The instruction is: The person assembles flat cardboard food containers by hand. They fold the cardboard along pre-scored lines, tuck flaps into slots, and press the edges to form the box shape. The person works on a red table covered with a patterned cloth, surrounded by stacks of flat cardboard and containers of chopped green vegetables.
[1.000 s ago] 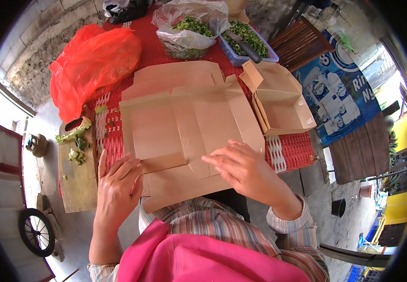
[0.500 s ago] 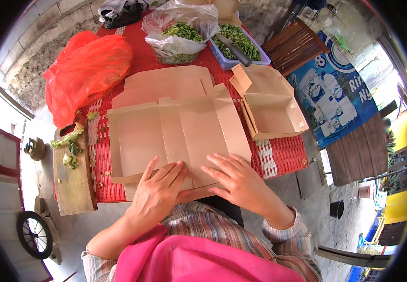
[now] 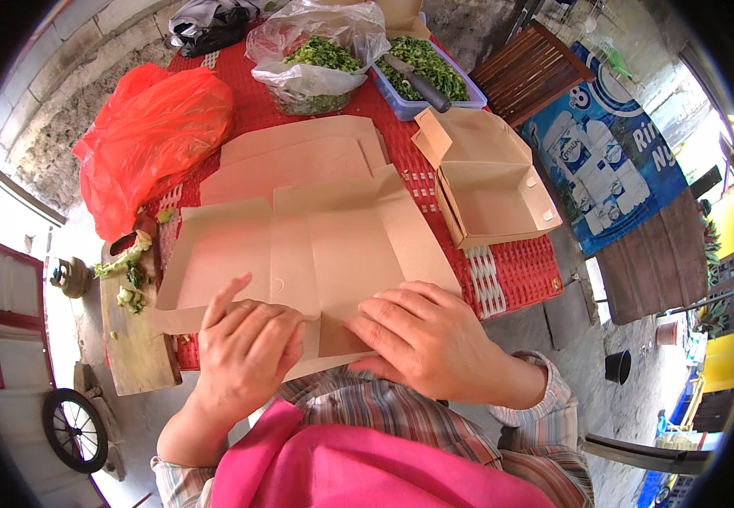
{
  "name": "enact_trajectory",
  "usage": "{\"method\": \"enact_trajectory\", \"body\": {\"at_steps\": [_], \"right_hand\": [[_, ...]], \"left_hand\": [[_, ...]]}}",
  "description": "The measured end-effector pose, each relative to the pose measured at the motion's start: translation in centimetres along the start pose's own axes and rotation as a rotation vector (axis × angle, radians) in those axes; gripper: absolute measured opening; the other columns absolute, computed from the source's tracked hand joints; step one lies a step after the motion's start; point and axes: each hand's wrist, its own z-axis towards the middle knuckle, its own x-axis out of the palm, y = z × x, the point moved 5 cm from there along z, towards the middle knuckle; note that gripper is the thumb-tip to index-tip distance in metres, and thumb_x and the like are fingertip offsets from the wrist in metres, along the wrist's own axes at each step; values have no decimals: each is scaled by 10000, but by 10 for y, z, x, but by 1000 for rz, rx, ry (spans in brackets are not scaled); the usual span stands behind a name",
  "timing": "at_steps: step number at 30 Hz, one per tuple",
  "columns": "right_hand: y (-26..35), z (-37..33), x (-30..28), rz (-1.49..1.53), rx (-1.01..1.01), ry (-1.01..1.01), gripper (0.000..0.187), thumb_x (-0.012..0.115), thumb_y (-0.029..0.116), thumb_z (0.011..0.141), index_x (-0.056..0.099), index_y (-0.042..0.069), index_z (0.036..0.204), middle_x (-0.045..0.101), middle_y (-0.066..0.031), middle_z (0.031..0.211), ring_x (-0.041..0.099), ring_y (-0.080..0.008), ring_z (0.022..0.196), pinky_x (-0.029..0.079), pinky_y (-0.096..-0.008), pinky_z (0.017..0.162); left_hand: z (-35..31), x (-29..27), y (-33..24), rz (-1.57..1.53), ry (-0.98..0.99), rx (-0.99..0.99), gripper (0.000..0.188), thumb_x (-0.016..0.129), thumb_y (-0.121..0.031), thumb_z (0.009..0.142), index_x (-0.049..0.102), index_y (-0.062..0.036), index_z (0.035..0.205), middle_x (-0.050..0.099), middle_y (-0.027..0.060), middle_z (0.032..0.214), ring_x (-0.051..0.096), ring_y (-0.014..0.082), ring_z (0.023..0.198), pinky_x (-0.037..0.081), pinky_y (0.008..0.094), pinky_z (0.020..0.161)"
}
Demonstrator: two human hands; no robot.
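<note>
A brown cardboard box blank (image 3: 333, 241), partly unfolded, lies before me with some side flaps raised. At its near left edge is my left hand (image 3: 253, 347), index finger raised and the other fingers curled on the card by a fold. My right hand (image 3: 422, 339) bends over the near right edge, fingers together and thumb low, gripping the flap. The fingertips of both hands are partly hidden. Beyond the blank lie more flat cardboard sheets (image 3: 299, 140). To the right stands a folded cardboard box (image 3: 494, 199) with its lid up.
A red plastic bag (image 3: 151, 140) and a wooden board (image 3: 143, 356) with vegetable scraps are on the left. At the back sit a clear bag of chopped greens (image 3: 320, 63) and a blue tub (image 3: 426, 80) with a knife (image 3: 418, 80) across it. Red woven matting covers the table (image 3: 524, 275).
My hands have gone from lying flat on the blank to curling at its near edge. That edge now bends up, and the blank's left part has shifted left.
</note>
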Motion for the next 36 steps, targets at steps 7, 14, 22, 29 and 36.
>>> {"method": "enact_trajectory", "body": {"at_steps": [7, 14, 22, 29, 36], "right_hand": [[5, 3, -12, 122, 66, 182, 306, 624, 112, 796, 652, 24, 1088, 673, -80, 983, 668, -230, 893, 533, -351, 755], [-22, 15, -15, 415, 159, 125, 254, 600, 108, 877, 644, 43, 1118, 688, -143, 927, 670, -313, 803, 524, -397, 699], [-48, 32, -10, 641, 362, 414, 318, 578, 137, 887, 628, 36, 1184, 668, -198, 924, 653, -369, 810, 511, -446, 705], [39, 15, -29, 21, -235, -55, 399, 594, 146, 860, 635, 39, 1241, 585, -115, 1160, 586, -226, 1052, 490, -387, 888], [0, 4, 43, -416, -59, -119, 531, 485, 230, 911, 500, 115, 1430, 430, -13, 1516, 355, -144, 1424, 140, -438, 1208]], "left_hand": [[-3, -9, 1, -183, -12, -175, 126, 681, -45, 842, 635, -53, 959, 662, 53, 794, 638, 225, 686, 448, 456, 958], [-32, -1, -16, 425, -161, 158, 251, 660, -171, 878, 728, -169, 1119, 603, 3, 1230, 632, 178, 983, 309, 501, 1089], [-12, 6, 3, 521, 92, 126, 414, 582, -139, 865, 625, -35, 1264, 676, 77, 1162, 629, 221, 1133, 289, 448, 1122], [-5, 6, 21, 297, 89, -28, 456, 586, -104, 815, 586, 29, 1251, 680, 127, 1091, 652, 248, 1049, 368, 449, 1074], [-9, 15, 24, 299, 70, 14, 330, 604, -83, 780, 648, 21, 1090, 687, 113, 998, 666, 245, 1000, 411, 475, 1043]]}}
